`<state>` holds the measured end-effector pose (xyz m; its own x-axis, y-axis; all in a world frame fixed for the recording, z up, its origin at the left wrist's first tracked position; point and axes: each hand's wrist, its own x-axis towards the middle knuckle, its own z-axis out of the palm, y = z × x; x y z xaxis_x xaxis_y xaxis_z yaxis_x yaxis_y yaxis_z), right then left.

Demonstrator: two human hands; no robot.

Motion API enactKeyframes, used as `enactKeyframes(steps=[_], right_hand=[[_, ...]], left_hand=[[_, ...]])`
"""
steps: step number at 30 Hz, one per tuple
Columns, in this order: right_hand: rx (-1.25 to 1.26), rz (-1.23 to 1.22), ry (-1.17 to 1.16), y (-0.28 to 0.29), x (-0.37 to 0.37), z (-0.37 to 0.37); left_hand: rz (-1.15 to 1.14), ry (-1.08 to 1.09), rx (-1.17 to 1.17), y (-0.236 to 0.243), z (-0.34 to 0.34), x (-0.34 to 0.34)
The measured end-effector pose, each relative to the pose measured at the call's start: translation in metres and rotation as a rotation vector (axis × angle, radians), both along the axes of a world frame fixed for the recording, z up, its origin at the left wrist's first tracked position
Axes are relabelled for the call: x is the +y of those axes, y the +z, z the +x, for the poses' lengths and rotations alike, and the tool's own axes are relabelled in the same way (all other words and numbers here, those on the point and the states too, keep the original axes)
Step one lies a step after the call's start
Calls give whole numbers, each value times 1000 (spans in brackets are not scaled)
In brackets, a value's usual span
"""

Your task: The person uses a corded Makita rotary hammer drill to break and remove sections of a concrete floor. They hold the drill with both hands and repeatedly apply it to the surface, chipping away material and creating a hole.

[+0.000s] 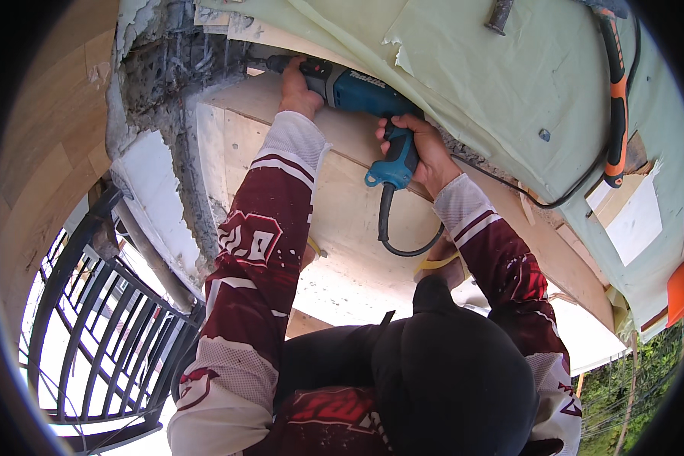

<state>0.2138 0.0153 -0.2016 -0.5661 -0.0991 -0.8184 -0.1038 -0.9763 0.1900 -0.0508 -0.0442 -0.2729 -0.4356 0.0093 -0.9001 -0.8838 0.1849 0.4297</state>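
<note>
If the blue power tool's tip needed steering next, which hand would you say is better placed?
Probably the left: the left hand grips the front of the power tool, nearer the rough grey surface, while the right hand is wrapped around the rear handle.

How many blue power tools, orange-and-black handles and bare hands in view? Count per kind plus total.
Blue power tool: 1
Orange-and-black handle: 1
Bare hands (left hand, right hand): 2
Total: 4
</note>
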Motion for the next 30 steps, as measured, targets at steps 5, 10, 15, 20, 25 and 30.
enactKeyframes(steps=[5, 10, 15, 20, 25, 30], right_hand=[[-36, 52, 66, 13, 15, -30], [-112, 91, 189, 44, 18, -71], [-186, 41, 101, 54, 12, -86], [-100, -75, 9, 28, 14, -75], [17, -99, -65, 0, 16, -45], [-39, -52, -64, 18, 8, -21]], left_hand=[[59, 83, 74, 6, -16, 4], [7, 162, 24, 25, -42, 3], [-3, 57, 50, 24, -60, -3], [30, 38, -21, 14, -60, -4], [-54, 12, 15, 5, -37, 11], [-3, 41, 16, 16, -10, 3]])
